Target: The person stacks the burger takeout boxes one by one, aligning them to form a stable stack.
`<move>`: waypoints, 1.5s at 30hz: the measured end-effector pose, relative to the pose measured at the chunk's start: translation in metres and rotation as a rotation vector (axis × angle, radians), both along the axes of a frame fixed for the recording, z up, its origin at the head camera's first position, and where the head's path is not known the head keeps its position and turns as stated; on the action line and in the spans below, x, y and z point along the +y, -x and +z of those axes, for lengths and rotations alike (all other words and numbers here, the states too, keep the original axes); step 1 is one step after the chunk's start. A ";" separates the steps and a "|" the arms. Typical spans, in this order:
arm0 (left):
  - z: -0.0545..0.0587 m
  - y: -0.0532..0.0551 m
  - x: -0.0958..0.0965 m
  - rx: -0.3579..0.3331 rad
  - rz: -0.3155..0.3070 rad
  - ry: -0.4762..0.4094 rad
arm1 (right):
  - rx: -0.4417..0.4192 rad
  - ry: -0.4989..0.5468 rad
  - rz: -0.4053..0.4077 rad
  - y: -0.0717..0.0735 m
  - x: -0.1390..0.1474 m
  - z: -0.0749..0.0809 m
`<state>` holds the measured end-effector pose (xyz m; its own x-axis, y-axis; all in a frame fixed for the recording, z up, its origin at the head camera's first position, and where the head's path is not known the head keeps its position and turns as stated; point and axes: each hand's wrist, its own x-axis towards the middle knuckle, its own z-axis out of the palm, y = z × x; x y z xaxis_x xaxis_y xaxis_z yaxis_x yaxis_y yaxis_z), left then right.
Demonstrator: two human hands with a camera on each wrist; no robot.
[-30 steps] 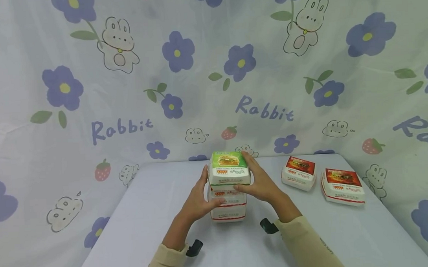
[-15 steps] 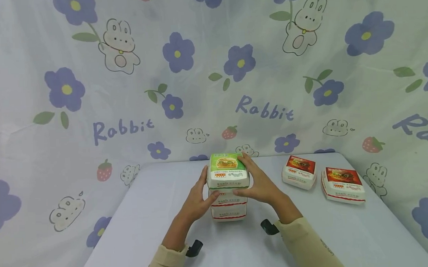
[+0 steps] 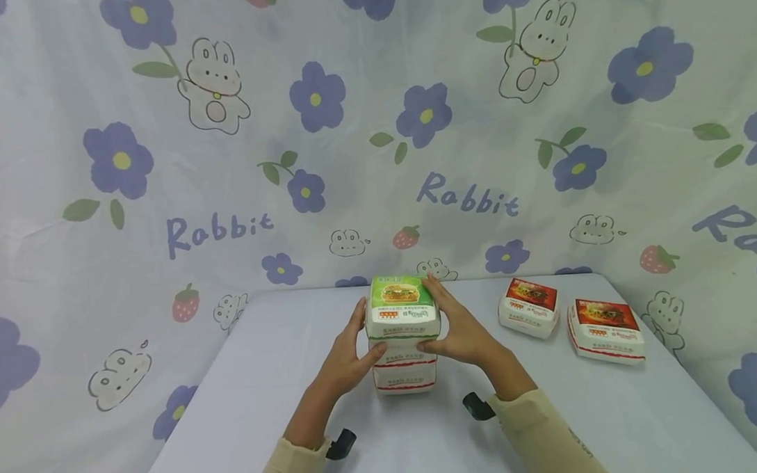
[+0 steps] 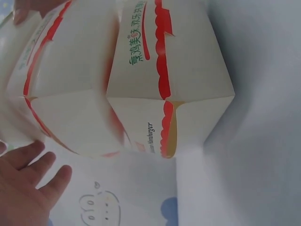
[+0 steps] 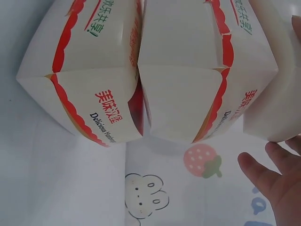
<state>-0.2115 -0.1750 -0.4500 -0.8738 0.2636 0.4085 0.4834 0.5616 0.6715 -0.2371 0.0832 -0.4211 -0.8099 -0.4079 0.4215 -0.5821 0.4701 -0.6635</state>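
Note:
In the head view a burger box with a green top (image 3: pixel 402 298) sits on a stack at the table's middle. Below it are two white burger boxes with red scalloped trim, the middle box (image 3: pixel 408 356) and the bottom box (image 3: pixel 405 380). My left hand (image 3: pixel 344 359) holds the green box's left side, thumb at its lower front edge. Opposite it, my right hand (image 3: pixel 466 334) grips the right side, thumb also low in front. The left wrist view shows the bottom box (image 4: pixel 197 66) up close; in the right wrist view the middle box (image 5: pixel 183 89) leans slightly against its neighbour.
Two burger boxes with red tops stand at the right, a nearer box (image 3: pixel 607 333) and a farther box (image 3: pixel 528 308). A white table (image 3: pixel 263 352) ends at a printed rabbit-and-flower curtain (image 3: pixel 376 160). Black wrist devices show at both sleeves.
The green-topped box has come down slightly and towards me over the stack, both hands moving with it. My left thumb has shifted up from the middle box to the green box's lower edge.

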 end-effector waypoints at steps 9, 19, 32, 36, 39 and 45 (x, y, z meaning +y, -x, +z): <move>-0.002 -0.001 0.002 -0.017 0.012 -0.004 | -0.002 0.005 0.023 0.000 0.003 -0.001; -0.004 -0.005 0.000 -0.018 0.025 0.022 | -0.023 0.007 0.020 -0.001 0.001 -0.004; -0.003 -0.009 0.000 -0.054 0.055 0.028 | -0.028 0.037 0.032 -0.002 -0.002 -0.006; -0.004 -0.010 0.000 -0.065 0.055 0.023 | -0.031 0.040 0.039 -0.001 -0.002 -0.007; -0.005 -0.010 -0.001 -0.079 0.053 0.019 | -0.031 0.041 0.044 0.000 -0.002 -0.007; -0.005 -0.009 -0.001 -0.064 0.054 0.024 | -0.033 0.042 0.037 0.002 -0.002 -0.007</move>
<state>-0.2021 -0.1764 -0.4548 -0.9111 0.2243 0.3457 0.4085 0.6022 0.6859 -0.2388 0.0808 -0.4286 -0.8086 -0.4198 0.4122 -0.5756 0.4200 -0.7016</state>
